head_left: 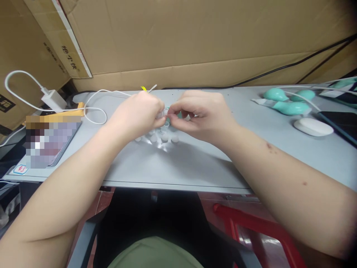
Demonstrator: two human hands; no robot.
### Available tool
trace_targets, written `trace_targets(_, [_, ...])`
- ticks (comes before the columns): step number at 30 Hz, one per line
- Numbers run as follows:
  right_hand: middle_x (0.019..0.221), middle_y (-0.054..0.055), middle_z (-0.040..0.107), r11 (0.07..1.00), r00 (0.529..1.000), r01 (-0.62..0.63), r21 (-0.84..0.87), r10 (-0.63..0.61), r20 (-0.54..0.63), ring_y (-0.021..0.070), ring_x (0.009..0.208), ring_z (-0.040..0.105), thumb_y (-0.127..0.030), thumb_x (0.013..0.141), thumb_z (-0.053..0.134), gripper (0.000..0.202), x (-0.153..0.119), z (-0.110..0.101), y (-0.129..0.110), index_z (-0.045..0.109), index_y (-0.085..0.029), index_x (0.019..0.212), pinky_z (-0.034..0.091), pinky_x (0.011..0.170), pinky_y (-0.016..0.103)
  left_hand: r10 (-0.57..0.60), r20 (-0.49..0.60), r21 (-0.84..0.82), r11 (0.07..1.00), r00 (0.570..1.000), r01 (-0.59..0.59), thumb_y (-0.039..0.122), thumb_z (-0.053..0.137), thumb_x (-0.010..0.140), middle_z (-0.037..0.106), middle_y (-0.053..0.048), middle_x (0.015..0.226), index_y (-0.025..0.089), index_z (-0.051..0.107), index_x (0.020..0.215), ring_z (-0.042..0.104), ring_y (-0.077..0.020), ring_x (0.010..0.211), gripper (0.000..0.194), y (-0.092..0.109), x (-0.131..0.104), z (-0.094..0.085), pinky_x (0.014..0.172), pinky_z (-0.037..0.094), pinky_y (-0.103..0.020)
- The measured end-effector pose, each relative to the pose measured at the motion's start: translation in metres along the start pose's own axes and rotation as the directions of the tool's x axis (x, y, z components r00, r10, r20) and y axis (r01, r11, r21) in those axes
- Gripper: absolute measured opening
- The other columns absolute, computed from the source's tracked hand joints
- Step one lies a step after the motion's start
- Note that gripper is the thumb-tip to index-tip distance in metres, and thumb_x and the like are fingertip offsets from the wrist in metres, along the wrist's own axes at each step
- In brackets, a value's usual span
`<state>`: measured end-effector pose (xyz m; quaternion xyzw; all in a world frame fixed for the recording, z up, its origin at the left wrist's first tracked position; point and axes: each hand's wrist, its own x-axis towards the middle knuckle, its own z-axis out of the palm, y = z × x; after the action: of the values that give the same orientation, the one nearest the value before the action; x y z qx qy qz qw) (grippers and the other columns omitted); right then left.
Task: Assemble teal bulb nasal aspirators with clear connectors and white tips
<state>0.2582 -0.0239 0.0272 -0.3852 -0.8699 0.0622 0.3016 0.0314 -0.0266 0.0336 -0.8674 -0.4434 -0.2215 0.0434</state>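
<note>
Over the middle of the grey table, my left hand [141, 113] and my right hand [203, 111] meet at their fingertips. Both are closed in a pinch. A small clear or whitish piece [165, 111] shows between them, mostly covered by fingers, and I cannot make out its kind. Just below my hands lie several small white round pieces [164, 138] with shiny, clear parts around them. More of that cluster is hidden under my fingers. A yellow tip [143, 89] and a white stick-like end [153, 88] stick out behind my left hand.
On the left lie a phone [52, 143], a yellow bar [55, 118] and a white charger [53, 100] with a looping cable. Teal egg-shaped objects [292, 108], a white oval case [314, 127] and a dark device [341, 123] are at right. Cardboard [195, 41] stands behind; a red stool [259, 219] below.
</note>
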Motion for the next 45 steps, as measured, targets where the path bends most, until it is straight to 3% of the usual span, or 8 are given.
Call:
trace_targets(8, [0.093, 0.009, 0.076, 0.992, 0.997, -0.071, 0.102, 0.075, -0.034, 0.0277, 0.086, 0.068, -0.023, 0.094, 0.062, 0.014, -0.003, 0.002, -0.011, 0.075, -0.026, 0.088, 0.047, 0.08, 0.043, -0.103, -0.099, -0.03, 0.994, 0.99, 0.1, 0.029, 0.072, 0.091, 0.052, -0.006, 0.059, 0.023, 0.064, 0.067, 0.065, -0.0263, 0.076, 0.026, 0.01, -0.005, 0.001, 0.075, 0.049, -0.043])
trace_targets(16, [0.092, 0.008, 0.069, 0.991, 0.999, -0.041, 0.128, 0.038, 0.03, 0.0278, 0.091, 0.065, -0.023, 0.094, 0.062, 0.007, 0.002, 0.006, -0.005, 0.068, -0.025, 0.092, 0.043, 0.082, 0.041, -0.212, -0.035, -0.009, 0.977, 0.977, 0.212, 0.024, 0.074, 0.085, 0.042, -0.004, 0.06, 0.024, 0.048, 0.063, 0.062, -0.0271, 0.077, 0.034, 0.018, -0.001, 0.002, 0.078, 0.048, -0.045])
trace_targets(19, [0.092, 0.007, 0.068, 0.992, 0.997, -0.05, 0.112, 0.043, 0.067, 0.0271, 0.093, 0.064, -0.026, 0.097, 0.062, 0.005, 0.004, 0.008, -0.004, 0.063, -0.026, 0.092, 0.042, 0.082, 0.039, -0.187, -0.056, -0.026, 0.982, 0.981, 0.186, 0.026, 0.076, 0.086, 0.038, -0.002, 0.057, 0.024, 0.05, 0.062, 0.06, -0.0268, 0.076, 0.035, 0.014, -0.001, 0.003, 0.079, 0.048, -0.045])
trace_targets(27, [0.088, 0.005, 0.067, 0.994, 0.985, -0.104, 0.042, 0.097, 0.143, 0.024, 0.083, 0.056, -0.023, 0.096, 0.058, 0.005, 0.006, 0.005, -0.009, 0.054, -0.025, 0.093, 0.038, 0.077, 0.036, -0.149, -0.094, -0.045, 0.988, 0.984, 0.145, 0.031, 0.074, 0.09, 0.048, -0.003, 0.056, 0.024, 0.06, 0.065, 0.056, -0.0223, 0.067, 0.029, 0.01, -0.004, 0.007, 0.071, 0.046, -0.04])
trace_targets(36, [0.084, 0.002, 0.061, 0.972, 0.979, -0.1, 0.213, 0.057, 0.198, 0.0198, 0.079, 0.052, -0.022, 0.092, 0.06, 0.007, 0.006, -0.004, 0.0, 0.054, -0.025, 0.09, 0.041, 0.076, 0.034, -0.094, -0.046, -0.04, 0.995, 0.995, 0.092, 0.029, 0.073, 0.09, 0.045, -0.002, 0.053, 0.024, 0.056, 0.062, 0.047, -0.0187, 0.06, 0.033, 0.013, -0.005, 0.004, 0.066, 0.042, -0.039])
trace_targets(45, [0.082, 0.003, 0.061, 0.974, 0.994, -0.052, 0.221, 0.029, 0.108, 0.0242, 0.081, 0.057, -0.034, 0.102, 0.065, 0.012, 0.001, -0.005, 0.0, 0.066, -0.028, 0.092, 0.044, 0.079, 0.039, -0.071, -0.08, -0.025, 0.997, 0.994, 0.069, 0.034, 0.077, 0.09, 0.046, -0.003, 0.051, 0.024, 0.061, 0.063, 0.048, -0.0203, 0.064, 0.033, 0.006, -0.007, 0.002, 0.066, 0.041, -0.038])
